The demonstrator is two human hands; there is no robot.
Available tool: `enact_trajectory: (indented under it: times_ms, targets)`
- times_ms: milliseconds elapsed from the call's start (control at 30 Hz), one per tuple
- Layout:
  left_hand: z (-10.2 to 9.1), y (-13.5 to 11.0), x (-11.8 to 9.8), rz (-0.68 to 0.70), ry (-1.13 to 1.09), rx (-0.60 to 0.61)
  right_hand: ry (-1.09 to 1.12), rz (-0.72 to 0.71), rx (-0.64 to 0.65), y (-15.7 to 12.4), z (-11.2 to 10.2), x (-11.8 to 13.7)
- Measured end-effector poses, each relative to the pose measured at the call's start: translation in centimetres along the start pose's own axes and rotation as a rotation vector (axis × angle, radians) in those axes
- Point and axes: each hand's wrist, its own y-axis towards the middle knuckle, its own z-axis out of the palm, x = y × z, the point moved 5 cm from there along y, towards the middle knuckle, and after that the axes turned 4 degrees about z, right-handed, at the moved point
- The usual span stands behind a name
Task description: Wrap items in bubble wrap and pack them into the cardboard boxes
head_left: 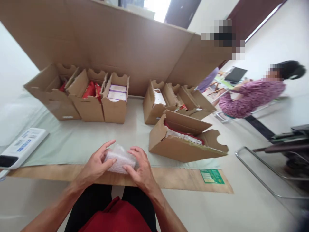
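At the table's front edge lies a bundle of clear bubble wrap; what it encloses cannot be made out. My left hand grips its left end, thumb on top and fingers along the far side. My right hand holds the right end in the same way, its thumb and fingers curved around the wrap. The bundle rests between both palms, just above the wooden strip along the front of the table.
Several cardboard bins stand behind: one with red packets, one with white-and-purple boxes. A larger cardboard bin sits at right. A white device lies left. Tall cardboard backs the table. A seated person is at right.
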Motion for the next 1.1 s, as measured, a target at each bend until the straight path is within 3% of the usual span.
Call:
enact_trajectory:
  times_ms: [100, 200, 333, 467, 600, 667, 767, 867, 967, 1100]
  targets:
    - [1.3, -0.7, -1.8, 0.103, -0.07, -0.032, 0.24, 0.118, -0.032, -2.0, -2.1, -0.1]
    - [3.1, -0.9, -3.0, 0.184, -0.084, -0.025, 0.422, 0.142, -0.031, -3.2, -3.8, 0.5]
    - [5.7, 0.2, -4.6, 0.343, -0.019, 0.085, 0.307, 0.0, -0.157, -3.4, -8.2, 2.8]
    - [7.2, 1.8, -8.3, 0.602, 0.109, 0.24, 0.095, -0.187, -0.228, -2.9, -16.2, 4.9]
    - [9.0, 4.4, -13.8, 0.798, 0.339, 0.209, -0.178, -0.2, -0.582, -1.2, -26.4, 4.3]
    - [11.1, 5.9, -16.2, 0.931, 0.465, 0.211, -0.366, -0.183, -0.593, 0.7, -29.3, 3.4]
    - [15.1, 7.8, -17.9, 1.091, 0.722, 0.228, -0.555, -0.204, -0.408, 3.9, -30.2, 1.9]
    - [18.3, 9.1, -17.1, 1.117, 0.942, 0.302, -0.619, -0.222, -0.225, 6.2, -28.8, 0.6]
    - [19.4, 9.5, -16.0, 1.125, 1.007, 0.308, -0.711, -0.179, -0.057, 7.9, -26.9, -0.8]
    - [19.3, 9.5, -15.6, 1.15, 1.01, 0.261, -0.965, -0.008, 0.194, 9.6, -25.1, -2.8]
